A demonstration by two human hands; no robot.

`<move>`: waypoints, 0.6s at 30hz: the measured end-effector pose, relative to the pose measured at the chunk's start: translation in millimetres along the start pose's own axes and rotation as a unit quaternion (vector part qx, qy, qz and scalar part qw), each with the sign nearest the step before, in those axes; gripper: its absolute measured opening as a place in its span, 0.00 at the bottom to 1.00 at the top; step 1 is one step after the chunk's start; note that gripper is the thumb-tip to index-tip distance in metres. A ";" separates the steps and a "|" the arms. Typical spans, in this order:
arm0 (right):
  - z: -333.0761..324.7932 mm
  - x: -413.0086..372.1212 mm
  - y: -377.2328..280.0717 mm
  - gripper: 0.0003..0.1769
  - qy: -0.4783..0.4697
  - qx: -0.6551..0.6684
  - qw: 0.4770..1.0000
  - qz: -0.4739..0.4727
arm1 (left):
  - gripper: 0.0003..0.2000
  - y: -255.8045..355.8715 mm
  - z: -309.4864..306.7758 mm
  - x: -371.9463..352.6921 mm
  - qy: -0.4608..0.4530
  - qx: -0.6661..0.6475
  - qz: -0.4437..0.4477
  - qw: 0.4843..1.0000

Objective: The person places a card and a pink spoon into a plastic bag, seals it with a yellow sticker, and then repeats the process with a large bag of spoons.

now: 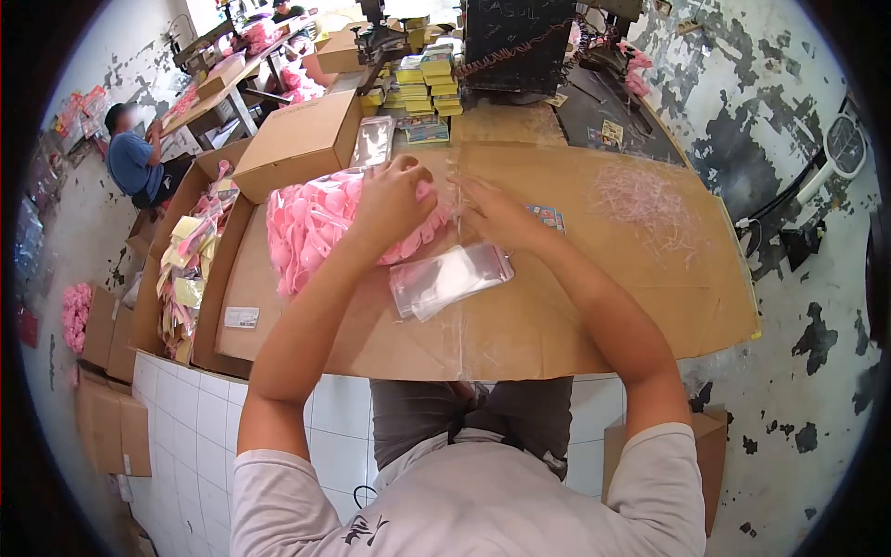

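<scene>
Cardboard covers the bench, where a stack of clear sleeves lies nearest. Just beyond, the left hand clenches into a bagged heap of pink pieces. The right hand sits beside it, its grip impossible to tell. Farther back stand a cardboard box, pink shreds and yellow stacks.
</scene>
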State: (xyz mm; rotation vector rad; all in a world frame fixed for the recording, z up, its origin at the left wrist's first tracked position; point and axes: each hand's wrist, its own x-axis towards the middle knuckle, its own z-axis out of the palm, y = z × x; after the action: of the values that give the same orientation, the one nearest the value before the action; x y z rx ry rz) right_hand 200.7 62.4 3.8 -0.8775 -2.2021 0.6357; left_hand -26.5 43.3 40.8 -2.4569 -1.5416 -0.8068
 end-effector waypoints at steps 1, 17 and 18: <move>9.9 7.4 7.7 0.25 0.008 0.013 1.000 -0.015 | 0.13 1.3 -3.1 -2.0 0.000 -0.040 -0.016 0.999; 21.1 24.8 6.0 0.07 0.165 0.087 0.975 -0.119 | 0.14 4.1 -20.3 -20.6 0.105 0.002 0.086 0.991; 22.8 23.0 5.8 0.07 0.171 0.087 0.973 -0.132 | 0.15 6.6 -18.6 -22.7 0.114 0.009 0.080 0.990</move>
State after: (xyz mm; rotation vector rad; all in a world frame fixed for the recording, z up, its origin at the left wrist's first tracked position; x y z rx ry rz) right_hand 173.8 78.9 -5.5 -0.5444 -1.8758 0.4985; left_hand -35.2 15.0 46.3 -2.3430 -1.2505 -0.9968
